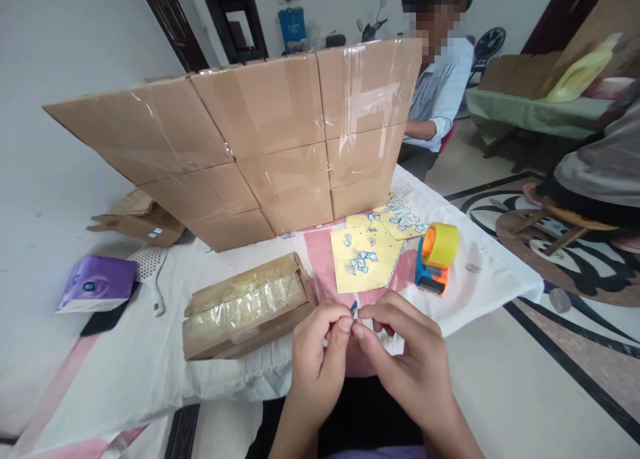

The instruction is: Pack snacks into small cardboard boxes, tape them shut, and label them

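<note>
Close to the table's front edge, my left hand (pixel 320 342) and my right hand (pixel 410 339) meet fingertip to fingertip. Between them they pinch a small blue-and-white paper piece (pixel 355 310), mostly covered by the fingers. Just beyond my hands lies a yellow sheet (pixel 345 275) with several little blue-edged white pieces (pixel 364 260) scattered on it. A second yellow sheet (pixel 415 229) behind it carries rows of similar pieces. To the right of the sheets stands a tape dispenser (pixel 431 275), blue and orange, with a roll of yellow tape (pixel 444 244).
A taped cardboard panel (pixel 280 139) stands upright across the table. Left of my hands is a long cardboard box (pixel 250 312). Farther left are a purple pack (pixel 100 282) and a white perforated paddle (pixel 150 269). A person (pixel 440 92) sits behind the panel; another (pixel 600 172) sits at right.
</note>
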Demonstrator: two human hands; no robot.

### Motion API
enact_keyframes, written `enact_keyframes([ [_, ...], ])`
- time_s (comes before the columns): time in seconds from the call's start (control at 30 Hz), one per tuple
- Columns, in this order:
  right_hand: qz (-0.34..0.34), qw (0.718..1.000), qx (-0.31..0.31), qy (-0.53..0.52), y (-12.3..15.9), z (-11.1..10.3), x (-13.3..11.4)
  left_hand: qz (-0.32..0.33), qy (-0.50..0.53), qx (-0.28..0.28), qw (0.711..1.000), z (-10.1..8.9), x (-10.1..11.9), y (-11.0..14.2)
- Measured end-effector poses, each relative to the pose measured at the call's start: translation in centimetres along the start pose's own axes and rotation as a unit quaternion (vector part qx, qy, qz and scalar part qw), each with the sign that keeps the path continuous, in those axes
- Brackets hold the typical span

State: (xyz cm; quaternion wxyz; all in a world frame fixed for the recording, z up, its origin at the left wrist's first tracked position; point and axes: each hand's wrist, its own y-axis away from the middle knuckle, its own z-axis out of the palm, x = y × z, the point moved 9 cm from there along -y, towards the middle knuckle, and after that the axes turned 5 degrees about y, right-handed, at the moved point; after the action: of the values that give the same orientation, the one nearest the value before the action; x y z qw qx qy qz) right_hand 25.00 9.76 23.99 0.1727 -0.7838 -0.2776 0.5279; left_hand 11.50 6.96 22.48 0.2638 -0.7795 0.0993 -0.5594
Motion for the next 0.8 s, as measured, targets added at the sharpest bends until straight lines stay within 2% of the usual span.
enact_keyframes([
  [0.07,0.011,1.0,-0.006,-0.016,0.0,0.1,0.0,0.022,-0.02,-0.018,0.999,-0.1,0.5,0.0],
  [0.17,0.051,0.998,-0.019,-0.037,-0.1,0.4,0.3,0.086,-0.108,-0.056,0.989,0.2,1.7,0.3],
  [0.3,0.094,0.994,-0.029,-0.056,0.1,0.7,1.0,0.155,-0.19,-0.059,0.968,0.4,2.7,0.8],
  [0.43,0.099,0.994,-0.028,-0.045,0.5,0.7,1.3,0.15,-0.191,-0.053,0.968,0.6,2.6,0.9],
  [0.67,0.068,0.996,-0.022,-0.06,0.5,0.5,0.9,0.16,-0.217,-0.055,0.961,0.8,2.9,0.9],
  [0.8,0.069,0.995,-0.03,-0.068,0.4,0.6,1.1,0.141,-0.201,-0.057,0.968,0.8,2.6,0.8],
])
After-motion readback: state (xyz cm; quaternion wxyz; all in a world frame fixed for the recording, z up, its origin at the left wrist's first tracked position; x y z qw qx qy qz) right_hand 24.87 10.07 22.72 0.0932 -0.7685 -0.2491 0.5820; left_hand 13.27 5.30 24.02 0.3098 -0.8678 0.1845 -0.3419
